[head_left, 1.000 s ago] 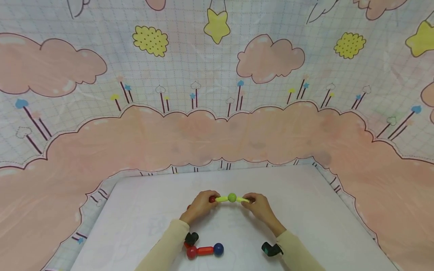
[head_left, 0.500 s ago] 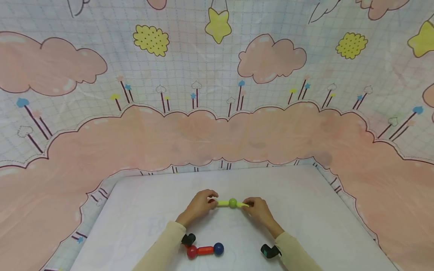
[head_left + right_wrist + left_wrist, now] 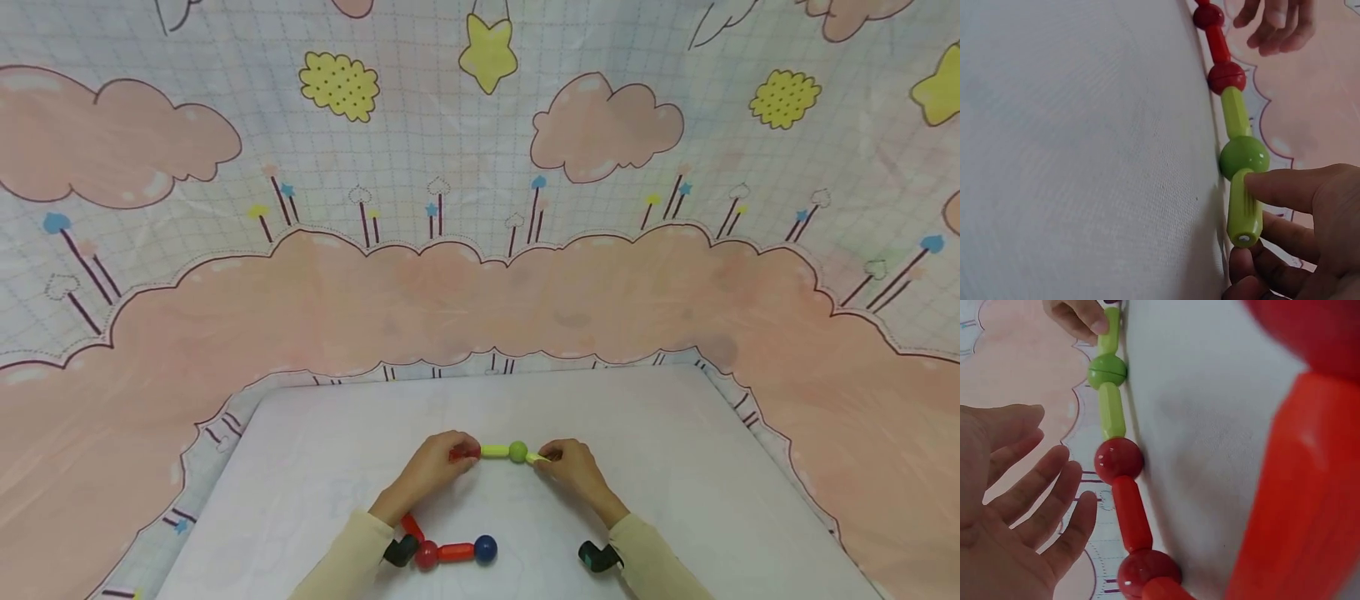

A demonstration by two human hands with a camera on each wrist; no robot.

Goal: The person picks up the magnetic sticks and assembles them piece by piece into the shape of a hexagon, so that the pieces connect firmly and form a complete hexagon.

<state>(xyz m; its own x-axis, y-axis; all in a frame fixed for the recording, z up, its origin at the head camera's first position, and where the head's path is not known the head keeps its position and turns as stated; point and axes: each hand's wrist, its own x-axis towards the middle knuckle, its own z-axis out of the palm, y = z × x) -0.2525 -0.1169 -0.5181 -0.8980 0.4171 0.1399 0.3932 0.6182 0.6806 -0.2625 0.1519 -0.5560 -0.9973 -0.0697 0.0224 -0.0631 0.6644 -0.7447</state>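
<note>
A chain of ball-and-rod pieces lies on the white table. It has a green ball, a yellow-green rod, a red ball and a red rod joined end to end, with another red ball beyond. My left hand hovers beside the red part, its fingers spread and apart from the pieces. On the other side of the green ball, my right hand pinches a second yellow-green rod, thumb on its side; a metal tip shows at the rod's free end.
Nearer me, a red ball, a red rod and a blue ball form a row beside my left forearm. Black wrist cameras hang at both sleeves. A patterned cloth rises behind the table.
The chain has come down slightly toward me and straightened. My left hand's fingers have loosened from the red ball and moved left. My right hand still pinches its rod.
</note>
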